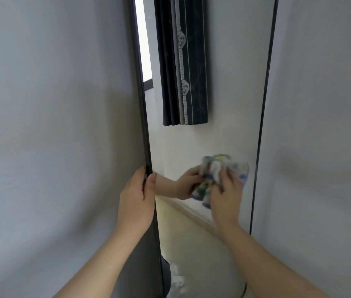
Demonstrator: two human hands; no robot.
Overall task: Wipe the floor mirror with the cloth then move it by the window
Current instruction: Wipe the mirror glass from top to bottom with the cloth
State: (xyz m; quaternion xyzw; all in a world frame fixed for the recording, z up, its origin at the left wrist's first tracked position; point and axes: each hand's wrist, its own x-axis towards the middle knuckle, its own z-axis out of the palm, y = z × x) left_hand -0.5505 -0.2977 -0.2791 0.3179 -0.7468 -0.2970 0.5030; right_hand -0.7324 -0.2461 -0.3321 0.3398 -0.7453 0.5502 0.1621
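Grey matte wall [41,125] fills both sides, plain and smooth; the floor mirror [209,136] stands upright against it, tall flat glass in a thin dark frame, so it's at the wall and not yet by the window. The glass reflects a bright window strip at its top left, a dark pleated curtain [183,65] with pale stripes and small patterned patches, pale wall, and a cream floor with skirting lower down. Left hand [136,196] is wrapped round the mirror's left frame edge, fingers curled behind and thumb on the front face; looks like bracing, so the panel doesn't rock or swing while it's pressed on. Right hand [226,190] is spread over the cloth [217,168], fingers clamping it flat onto the lower part of the glass, nearer the right frame edge; its reflection meets it there. Cloth is soft, bunched and crumpled, white with blue, green and yellow print, blurred so probably mid-stroke. Judging from this, wiping is underway and the moving step is not yet started
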